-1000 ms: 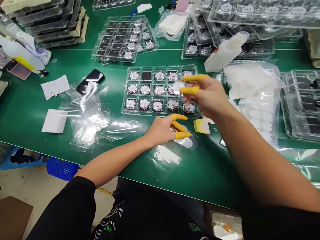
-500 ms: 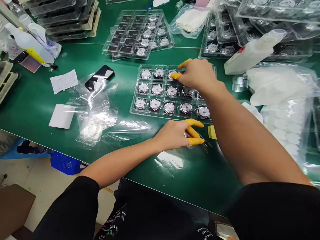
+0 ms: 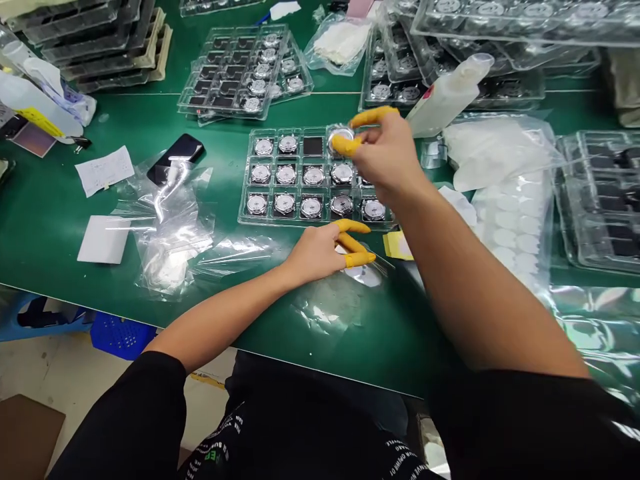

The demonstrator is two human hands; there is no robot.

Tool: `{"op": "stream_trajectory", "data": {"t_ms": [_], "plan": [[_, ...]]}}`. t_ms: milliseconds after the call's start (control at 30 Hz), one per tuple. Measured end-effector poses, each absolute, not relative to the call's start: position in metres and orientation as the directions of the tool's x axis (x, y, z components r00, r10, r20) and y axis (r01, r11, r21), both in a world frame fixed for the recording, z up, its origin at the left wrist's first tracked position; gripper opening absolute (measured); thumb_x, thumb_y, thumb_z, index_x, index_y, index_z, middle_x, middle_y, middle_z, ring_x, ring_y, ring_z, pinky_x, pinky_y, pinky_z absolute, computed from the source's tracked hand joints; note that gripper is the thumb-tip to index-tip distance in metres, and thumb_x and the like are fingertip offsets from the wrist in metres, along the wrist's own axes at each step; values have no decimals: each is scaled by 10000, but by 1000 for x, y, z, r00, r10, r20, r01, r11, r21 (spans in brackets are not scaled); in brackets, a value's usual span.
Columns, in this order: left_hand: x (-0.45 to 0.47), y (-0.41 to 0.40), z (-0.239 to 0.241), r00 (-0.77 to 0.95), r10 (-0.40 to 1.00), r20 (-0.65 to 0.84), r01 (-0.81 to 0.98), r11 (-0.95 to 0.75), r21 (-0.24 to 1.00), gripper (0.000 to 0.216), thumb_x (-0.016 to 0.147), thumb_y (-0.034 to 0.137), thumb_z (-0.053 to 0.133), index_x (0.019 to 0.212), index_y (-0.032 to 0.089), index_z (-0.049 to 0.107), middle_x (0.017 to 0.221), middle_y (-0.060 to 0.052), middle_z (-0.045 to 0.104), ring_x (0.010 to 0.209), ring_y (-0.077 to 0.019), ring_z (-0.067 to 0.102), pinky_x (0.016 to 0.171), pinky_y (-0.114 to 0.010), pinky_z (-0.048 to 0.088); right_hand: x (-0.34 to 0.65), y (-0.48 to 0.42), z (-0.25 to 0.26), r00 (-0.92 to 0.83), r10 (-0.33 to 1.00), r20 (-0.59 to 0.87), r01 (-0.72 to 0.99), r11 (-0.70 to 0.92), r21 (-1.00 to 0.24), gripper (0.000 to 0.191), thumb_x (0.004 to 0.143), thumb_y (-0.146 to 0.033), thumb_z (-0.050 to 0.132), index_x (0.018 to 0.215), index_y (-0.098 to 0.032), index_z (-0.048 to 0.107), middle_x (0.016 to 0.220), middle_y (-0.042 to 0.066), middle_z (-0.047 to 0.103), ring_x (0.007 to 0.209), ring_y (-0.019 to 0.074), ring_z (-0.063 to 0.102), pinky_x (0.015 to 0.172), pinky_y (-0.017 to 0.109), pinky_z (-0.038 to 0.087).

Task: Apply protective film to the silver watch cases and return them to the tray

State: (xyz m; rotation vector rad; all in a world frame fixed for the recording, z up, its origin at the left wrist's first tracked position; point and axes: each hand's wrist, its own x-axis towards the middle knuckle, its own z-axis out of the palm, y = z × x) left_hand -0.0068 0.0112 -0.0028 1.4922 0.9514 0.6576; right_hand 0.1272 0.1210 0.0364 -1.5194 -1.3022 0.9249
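Right hand (image 3: 385, 153): raised above the top row of a clear plastic blister tray (image 3: 245, 215), palm down, wrist bent; two fingers wear yellow finger cots (image 3: 343, 145); one cot-tipped finger touches a round silver-rimmed disc (image 3: 341, 139), the other stands apart above it; the disc lies at the fourth cell of the top row; whether it is gripped or seated there, cannot tell. Left hand (image 3: 315, 253): low over the green work mat (image 3: 410, 340), just below the tray; fingers curved, spread apart, also yellow-tipped, their tips over a piece of clear film (image 3: 365, 275); whether they grip it, cannot tell. Tray contents: three rows of cells, round discs on dark pads; the third cell of the top row shows a black pad (image 3: 313, 145); cells at the right end are partly hidden by the hand. Nearby: stacked trays of discs (image 3: 245, 73) beyond the tray; a white plastic bottle (image 3: 450, 93) lying past the right hand; a clear bag of white round pads (image 3: 510, 233) to the right; a phone (image 3: 175, 150) just beside a clear plastic bag (image 3: 170, 227) to the left.
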Motion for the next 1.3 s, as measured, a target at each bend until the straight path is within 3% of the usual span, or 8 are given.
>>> {"op": "stream_trajectory", "data": {"t_ms": [167, 300, 533, 667, 800, 1033, 1167, 1300], "plan": [[-6, 11, -7, 465, 874, -140, 157, 74, 985, 691, 702, 384, 885, 1323, 210, 635, 918, -31, 791, 822, -163, 728, 800, -298, 569, 168, 7, 30, -49, 935, -351, -25, -353, -935, 682, 569, -436, 980, 1066, -256, 550, 634, -92, 499, 425, 60, 339, 388, 248, 205], [-7, 11, -8, 480, 871, -108, 110, 63, 992, 664, 677, 346, 901, 1286, 220, 668, 884, -18, 769, 785, -143, 703, 784, -284, 573, 182, -15, 29, -56, 912, -406, -59, -409, -911, 814, 461, -398, 1017, 1083, -261, 511, 602, -123, 493, 393, 45, 331, 364, 214, 187], [-11, 11, -4, 475, 870, -135, 173, 58, 983, 620, 632, 280, 911, 1216, 204, 719, 918, -31, 752, 841, -152, 695, 806, -282, 578, 175, -10, 25, -143, 890, -433, -83, -447, -891, 771, 527, -487, 984, 1106, -250, 534, 567, -130, 469, 383, 41, 270, 358, 213, 184], [-9, 9, -4, 437, 886, -156, 181, 83, 980, 593, 642, 254, 890, 1209, 197, 725, 880, -18, 716, 734, -107, 634, 770, -270, 565, 200, -7, 21, -24, 981, -194, 284, -180, -942, 483, 722, -534, 864, 1042, -222, 681, 756, 7, 642, 520, 108, 484, 469, 280, 385], [-8, 8, -3, 402, 901, -167, 209, 87, 974, 575, 634, 239, 887, 1189, 213, 742, 863, -3, 673, 700, -86, 577, 759, -265, 555, 240, 12, 4, 96, 951, 293, 721, 137, -680, 234, 821, -423, 778, 972, -244, 780, 967, 80, 719, 720, 192, 606, 651, 366, 493], [-7, 9, -1, 400, 899, -180, 143, 133, 981, 595, 627, 219, 886, 1202, 206, 733, 858, 5, 648, 697, -70, 566, 743, -238, 547, 253, 16, -1, 50, 963, 263, 719, 148, -679, 182, 830, -420, 766, 880, -252, 816, 759, 40, 665, 596, 158, 505, 567, 343, 402], [-7, 8, -4, 399, 899, -177, 137, 133, 982, 610, 624, 229, 896, 1210, 204, 727, 880, -10, 682, 721, -89, 607, 755, -251, 560, 224, -3, 19, -131, 931, 340, 603, 347, -718, 147, 869, -422, 739, 907, -295, 801, 822, 48, 689, 681, 188, 602, 602, 357, 465], [-7, 9, -6, 421, 890, -174, 134, 129, 983, 584, 626, 231, 876, 1190, 177, 732, 837, -8, 690, 701, -97, 608, 689, -237, 539, 199, -10, 20, -222, 872, 436, 639, 468, -611, 104, 885, -350, 711, 861, -271, 775, 837, 68, 703, 748, 216, 647, 616, 367, 487]]}}
